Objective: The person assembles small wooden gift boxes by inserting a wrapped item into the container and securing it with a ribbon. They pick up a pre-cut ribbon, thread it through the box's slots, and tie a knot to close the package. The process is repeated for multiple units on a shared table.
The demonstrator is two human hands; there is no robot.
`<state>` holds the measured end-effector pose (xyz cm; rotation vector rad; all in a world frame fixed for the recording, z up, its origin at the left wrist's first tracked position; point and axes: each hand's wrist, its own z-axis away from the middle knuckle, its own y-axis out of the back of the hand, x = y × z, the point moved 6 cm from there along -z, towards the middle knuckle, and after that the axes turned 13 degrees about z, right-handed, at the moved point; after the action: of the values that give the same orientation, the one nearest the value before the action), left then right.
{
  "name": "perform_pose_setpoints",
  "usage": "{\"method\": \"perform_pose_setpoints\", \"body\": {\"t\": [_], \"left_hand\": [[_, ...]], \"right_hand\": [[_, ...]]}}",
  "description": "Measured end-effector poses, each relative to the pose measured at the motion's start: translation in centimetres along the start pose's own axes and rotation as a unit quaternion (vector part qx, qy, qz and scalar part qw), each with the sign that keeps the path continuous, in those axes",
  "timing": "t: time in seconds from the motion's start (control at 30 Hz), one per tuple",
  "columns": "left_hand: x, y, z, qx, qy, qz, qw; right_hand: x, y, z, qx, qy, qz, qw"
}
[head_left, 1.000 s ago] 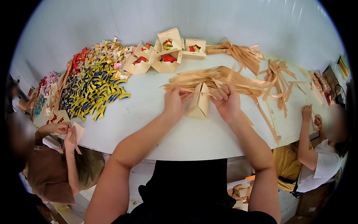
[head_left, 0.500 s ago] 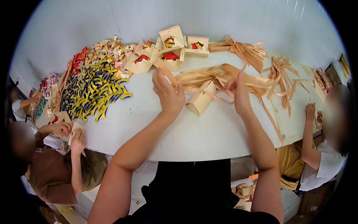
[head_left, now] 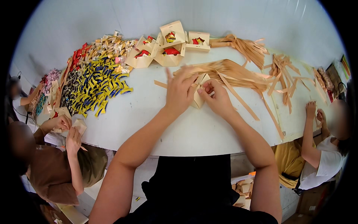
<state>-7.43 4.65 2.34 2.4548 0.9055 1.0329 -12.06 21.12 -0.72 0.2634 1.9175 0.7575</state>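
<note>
A cream folded card box [head_left: 201,79] stands on the table between my two hands. A peach ribbon [head_left: 160,84] lies across its top, one end sticking out left of my left hand. My left hand [head_left: 179,91] is at the box's left side, thumb and forefinger drawn together on the ribbon; its other fingers are raised and blurred. On the right side, my right hand [head_left: 218,96] is closed in a pinch on the ribbon at the box top. The fingertips partly hide the crossing of the ribbon.
Beyond the box lies a bundle of peach ribbons [head_left: 227,71], with more ribbons [head_left: 248,50] behind. Open boxes [head_left: 171,56] holding wrapped sweets stand at the back. A heap of yellow-blue wrapped sweets [head_left: 100,80] lies left. Co-workers sit at both sides, the left one handling a box [head_left: 80,126].
My hands have come together over the box from either side, drawing in the ribbon. The box has turned more upright. The left co-worker's box has shifted and turned.
</note>
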Motion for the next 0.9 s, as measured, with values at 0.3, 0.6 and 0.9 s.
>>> {"method": "perform_pose_setpoints", "body": {"t": [0.3, 0.6, 0.9], "left_hand": [[-6.0, -4.8, 2.2, -0.034, 0.22, 0.392, 0.893], [-4.3, -4.9, 1.8, -0.107, 0.229, 0.396, 0.883], [-1.2, -3.6, 1.0, -0.029, 0.213, 0.526, 0.823]], "right_hand": [[2.2, 1.3, -0.5, 0.004, -0.036, -0.025, 0.999], [2.9, 2.4, -0.3, 0.008, -0.094, 0.044, 0.995], [3.2, 1.6, 0.2, -0.016, -0.092, 0.038, 0.995]]}}
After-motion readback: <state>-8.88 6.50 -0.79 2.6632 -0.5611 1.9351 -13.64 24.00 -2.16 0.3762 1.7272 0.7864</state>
